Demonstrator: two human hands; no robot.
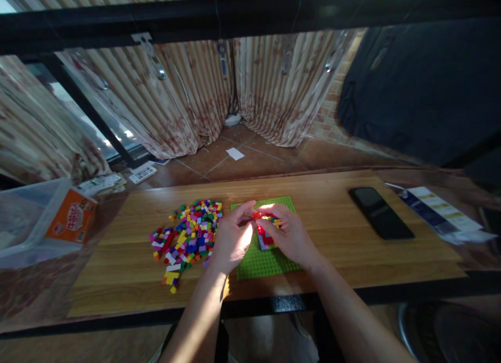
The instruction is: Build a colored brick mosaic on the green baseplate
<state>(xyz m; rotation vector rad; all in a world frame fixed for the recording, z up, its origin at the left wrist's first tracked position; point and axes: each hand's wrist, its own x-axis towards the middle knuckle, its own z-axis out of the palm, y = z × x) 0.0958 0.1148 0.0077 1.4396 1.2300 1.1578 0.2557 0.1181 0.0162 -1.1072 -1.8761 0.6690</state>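
I log one small red brick [256,215], glossy and brightly lit, clamped between the fingers of my left hand [230,243] and right hand [290,236], just above the green baseplate [254,262] on the counter [332,237].

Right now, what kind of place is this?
Probably a room at home: a wooden table with a pile of toy bricks and a green baseplate, patterned curtains, a tiled floor.
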